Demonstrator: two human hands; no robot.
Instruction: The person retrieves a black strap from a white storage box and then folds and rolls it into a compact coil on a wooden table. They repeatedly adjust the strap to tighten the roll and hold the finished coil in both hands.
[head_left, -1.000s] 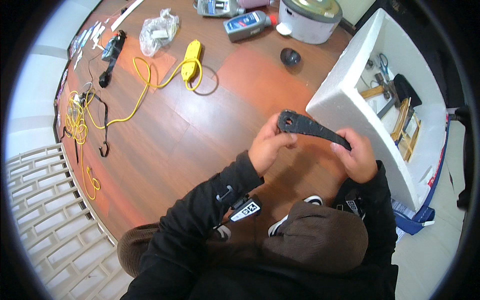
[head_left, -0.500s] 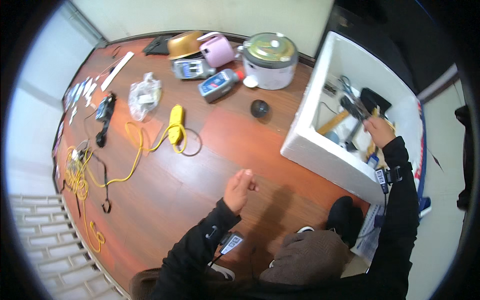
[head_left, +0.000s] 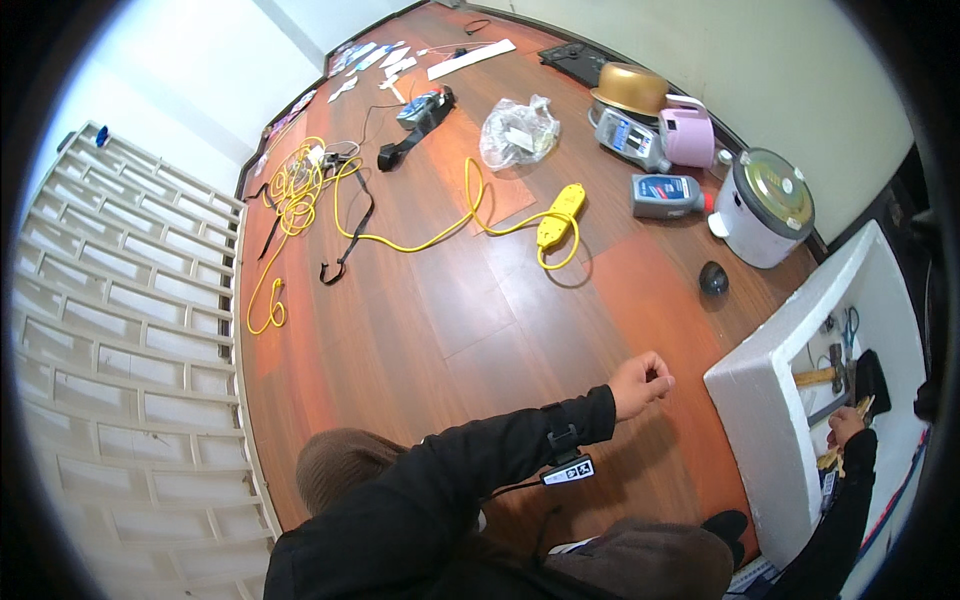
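Note:
My right hand [head_left: 848, 424] reaches into a white foam box [head_left: 745, 395] at the right, its fingers closed round part of a tan, yellowish thing whose kind is hidden. Just beyond that hand lies a hammer [head_left: 816, 377] with a wooden handle. Beside the hammer are blue-handled scissors [head_left: 851, 327] and a flat black thing [head_left: 873, 382]. Outside the box, my left hand [head_left: 642, 388] hangs over the floor, fingers curled toward the thumb and nothing seen in them.
A black ball-like thing [head_left: 713, 278] sits near the box. Beyond are a rice cooker [head_left: 770, 205], a pink jug [head_left: 687, 138], grey bottles [head_left: 668, 196] and a gold pot [head_left: 630, 88]. A yellow power strip [head_left: 561, 218], its cord and a plastic bag [head_left: 519, 133] lie on the floor.
The view has swung left, so the box stands farther right. Within the box, my right hand has come away from the hammer's head toward the tan thing. My left hand stays over the floor.

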